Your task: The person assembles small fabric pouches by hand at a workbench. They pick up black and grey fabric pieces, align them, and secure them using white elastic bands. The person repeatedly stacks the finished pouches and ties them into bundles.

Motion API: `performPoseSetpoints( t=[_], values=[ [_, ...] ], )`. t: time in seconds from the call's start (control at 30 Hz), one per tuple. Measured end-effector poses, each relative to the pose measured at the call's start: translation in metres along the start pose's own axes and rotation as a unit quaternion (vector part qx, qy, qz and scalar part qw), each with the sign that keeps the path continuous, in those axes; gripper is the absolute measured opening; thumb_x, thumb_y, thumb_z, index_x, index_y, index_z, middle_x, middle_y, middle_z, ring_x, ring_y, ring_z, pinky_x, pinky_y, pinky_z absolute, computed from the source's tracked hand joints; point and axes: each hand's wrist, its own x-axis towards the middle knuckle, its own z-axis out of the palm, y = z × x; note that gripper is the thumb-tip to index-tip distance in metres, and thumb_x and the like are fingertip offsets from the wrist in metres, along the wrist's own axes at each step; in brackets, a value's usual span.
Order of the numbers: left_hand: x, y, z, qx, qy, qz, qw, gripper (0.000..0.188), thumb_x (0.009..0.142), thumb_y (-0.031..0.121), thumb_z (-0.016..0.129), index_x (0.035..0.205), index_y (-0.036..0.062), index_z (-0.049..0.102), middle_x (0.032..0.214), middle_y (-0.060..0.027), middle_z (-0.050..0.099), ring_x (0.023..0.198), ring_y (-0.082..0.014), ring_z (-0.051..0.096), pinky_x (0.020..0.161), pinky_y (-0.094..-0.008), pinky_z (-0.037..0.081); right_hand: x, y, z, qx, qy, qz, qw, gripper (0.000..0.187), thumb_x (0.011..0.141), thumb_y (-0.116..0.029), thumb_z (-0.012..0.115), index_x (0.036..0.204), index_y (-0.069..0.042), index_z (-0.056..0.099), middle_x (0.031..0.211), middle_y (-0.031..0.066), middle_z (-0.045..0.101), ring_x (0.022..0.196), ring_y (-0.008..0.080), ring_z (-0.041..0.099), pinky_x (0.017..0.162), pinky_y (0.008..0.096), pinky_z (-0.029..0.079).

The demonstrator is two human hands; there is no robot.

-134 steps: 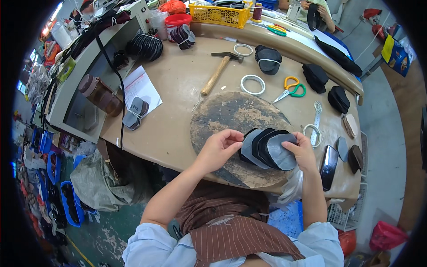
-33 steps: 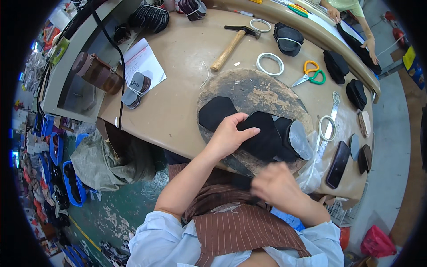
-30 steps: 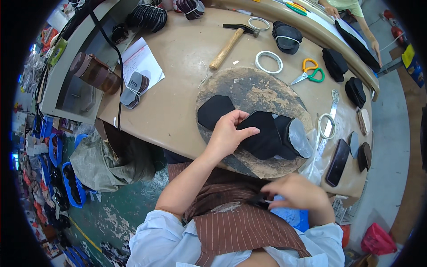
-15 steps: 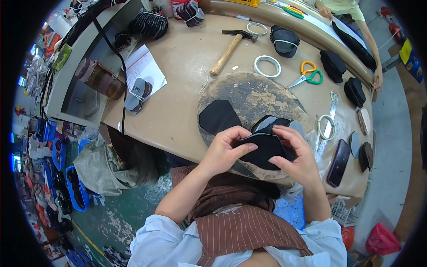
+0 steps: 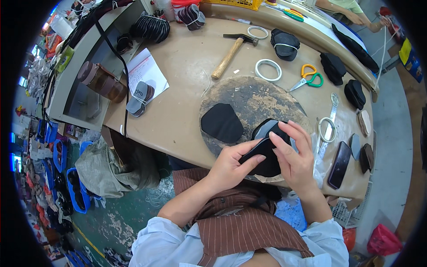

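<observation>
My left hand (image 5: pixel 231 163) pinches a black fabric piece (image 5: pixel 269 163) between thumb and fingers, over the near edge of a round worn board (image 5: pixel 262 95). On its other side my right hand (image 5: pixel 296 162) grips the upper right edge, with thumb and forefinger close together. Just behind the hands lie more black and grey pieces (image 5: pixel 264 129), partly hidden by the fingers. Left of them, a single black piece (image 5: pixel 222 123) rests flat on the board.
Beyond the board are a hammer (image 5: pixel 229 58), a white tape ring (image 5: pixel 268 70), scissors (image 5: pixel 307 76) and a tied dark stack (image 5: pixel 285 45). A phone (image 5: pixel 339 165) and metal ruler (image 5: pixel 334 107) lie right. Left stand a brown bottle (image 5: pixel 101 82) and tied grey stack (image 5: pixel 140 99).
My right hand has shifted its fingers along the held piece's upper edge, and the piece has tilted. At the far right, another person's arm has lifted away from the table edge, with a white cord.
</observation>
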Motion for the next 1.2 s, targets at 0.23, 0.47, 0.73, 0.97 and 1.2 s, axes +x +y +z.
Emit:
performPoseSetpoints(
  t=[0.23,0.47,0.73,0.97,1.2],
  values=[
    [-0.004,0.001,-0.001,0.005,-0.011,-0.013,1.0,0.036,0.09,0.003,0.062,0.125,-0.0034,0.056,0.11,-0.0069,0.066,0.101,-0.0093,0.058,0.088,-0.0263,0.047,-0.002,0.0,0.004,0.028,0.026,-0.006,0.999,0.032,0.07,0.0,0.071,0.1,-0.012,0.071,0.112,0.0109,0.062,0.11,0.0339,0.055,0.091,0.0408,0.047],
    [-0.001,0.001,0.001,0.028,-0.017,-0.024,0.999,0.038,0.09,0.003,0.062,0.127,-0.002,0.055,0.112,-0.0061,0.065,0.103,-0.0094,0.057,0.09,-0.0258,0.045,-0.003,0.004,-0.003,0.065,0.01,0.003,0.998,0.022,0.068,0.001,0.073,0.087,-0.009,0.067,0.111,0.0106,0.063,0.111,0.0348,0.055,0.092,0.0423,0.046],
    [-0.004,-0.008,0.005,0.122,-0.012,0.084,0.989,0.049,0.086,-0.004,0.062,0.133,0.0028,0.051,0.117,-0.0121,0.065,0.108,-0.0161,0.06,0.093,-0.0289,0.046,-0.008,0.009,-0.005,0.129,-0.034,0.031,0.991,0.023,0.065,-0.002,0.076,0.084,-0.007,0.063,0.114,0.0108,0.062,0.112,0.0359,0.055,0.093,0.0437,0.046],
    [-0.011,-0.009,0.004,0.134,0.011,0.046,0.99,0.053,0.084,-0.003,0.065,0.135,0.0074,0.051,0.119,-0.0177,0.064,0.109,-0.0203,0.063,0.09,-0.0291,0.048,-0.018,0.01,-0.004,0.19,-0.062,0.065,0.978,0.021,0.07,-0.006,0.076,0.086,-0.007,0.064,0.112,0.0092,0.062,0.11,0.0306,0.057,0.092,0.0404,0.047],
    [-0.013,-0.014,0.003,0.17,-0.016,0.102,0.98,0.039,0.086,0.0,0.065,0.123,0.0075,0.062,0.11,-0.0143,0.068,0.097,-0.0227,0.067,0.082,-0.0282,0.051,-0.024,0.006,-0.008,0.226,-0.08,0.103,0.965,0.019,0.075,-0.007,0.074,0.091,-0.008,0.064,0.112,0.0075,0.062,0.103,0.0265,0.06,0.085,0.0355,0.05]
  ],
)
